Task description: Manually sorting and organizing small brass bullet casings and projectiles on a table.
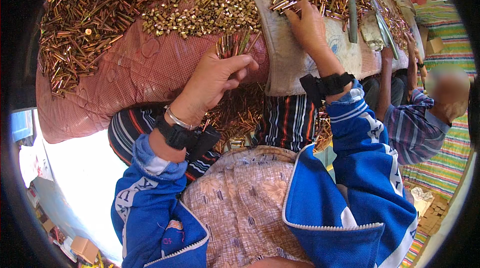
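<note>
Where the pink checked cloth (125, 75) sags at the left edge of the bench, a big heap of thin brass rods (90, 13), shiny, gold and brown, lying every which way. Next to it, near the middle, a little pile of short brass bits (200, 15). Just below that pile, left hand (212, 80) curled tight around a bundle of brass rods (232, 44), tips poking up over the thumb. Black strap and silver bangle on that wrist, blue sleeve behind. Further right, a pale worn board (280, 58) across the bench, more rods on top. Right hand (307, 25) flat on the board, fingers spread and pressing on loose rods; nothing pinched as far as can be seen. More rods down in the lap, partly hidden by the arms and the striped cloth (280, 120). At the far right edge, another person's arm (387, 80) reaching up to the bench, hand hard to make out. Striped mat (445, 163) on the floor there.
</note>
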`<action>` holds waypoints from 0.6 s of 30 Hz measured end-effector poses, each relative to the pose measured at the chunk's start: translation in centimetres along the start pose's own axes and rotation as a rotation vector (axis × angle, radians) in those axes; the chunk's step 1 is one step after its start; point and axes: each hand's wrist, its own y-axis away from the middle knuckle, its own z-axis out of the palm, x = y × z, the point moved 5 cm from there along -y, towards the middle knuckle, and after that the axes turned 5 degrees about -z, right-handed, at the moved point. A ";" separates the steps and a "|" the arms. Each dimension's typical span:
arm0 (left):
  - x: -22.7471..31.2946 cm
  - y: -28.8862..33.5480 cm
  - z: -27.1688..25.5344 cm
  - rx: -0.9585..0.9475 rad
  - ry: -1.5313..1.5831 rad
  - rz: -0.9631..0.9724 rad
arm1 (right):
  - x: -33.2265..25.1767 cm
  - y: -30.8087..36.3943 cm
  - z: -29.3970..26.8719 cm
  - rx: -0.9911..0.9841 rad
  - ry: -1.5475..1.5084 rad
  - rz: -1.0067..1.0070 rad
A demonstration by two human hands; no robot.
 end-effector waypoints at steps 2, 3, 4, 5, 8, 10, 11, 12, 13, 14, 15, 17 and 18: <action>-0.1 0.0 0.0 -0.013 -0.001 -0.008 | 0.4 -0.1 0.2 -0.023 -0.041 -0.017; -0.3 0.0 -0.1 0.008 -0.012 -0.011 | 0.7 -0.2 0.4 -0.043 -0.074 -0.047; -0.4 -0.1 -0.2 0.030 -0.022 -0.014 | 0.8 -0.2 0.5 -0.062 -0.106 -0.078; -0.5 -0.1 -0.1 0.032 -0.022 -0.014 | 0.9 -0.1 0.6 -0.064 -0.107 -0.079; -0.5 0.0 -0.1 0.088 0.004 0.007 | 0.9 -0.2 0.3 -0.022 -0.064 -0.129; -0.5 -0.1 0.0 0.060 0.032 0.005 | 1.3 -0.5 0.6 -0.143 0.024 -0.158; -0.6 -0.1 -0.2 0.063 0.034 0.005 | 1.1 -0.6 0.2 -0.145 0.022 -0.162; -0.6 -0.1 -0.3 0.022 0.032 -0.002 | 0.9 -0.5 0.2 -0.218 0.057 -0.166; -0.7 -0.1 -0.4 -0.020 0.031 -0.009 | 0.7 -0.4 0.2 -0.291 0.091 -0.171; -0.8 -0.2 -0.4 -0.017 0.034 -0.011 | 0.2 -0.2 -0.2 -0.296 0.091 -0.173; -0.7 -0.2 -0.4 -0.007 0.020 -0.006 | -0.2 0.0 -0.8 -0.254 0.112 -0.142; -0.6 -0.2 -0.4 0.003 0.008 -0.006 | -0.1 0.0 -0.9 -0.217 0.132 -0.109; -0.5 -0.2 -0.3 -0.001 -0.010 -0.011 | 0.9 -0.3 -0.8 -0.159 0.098 -0.043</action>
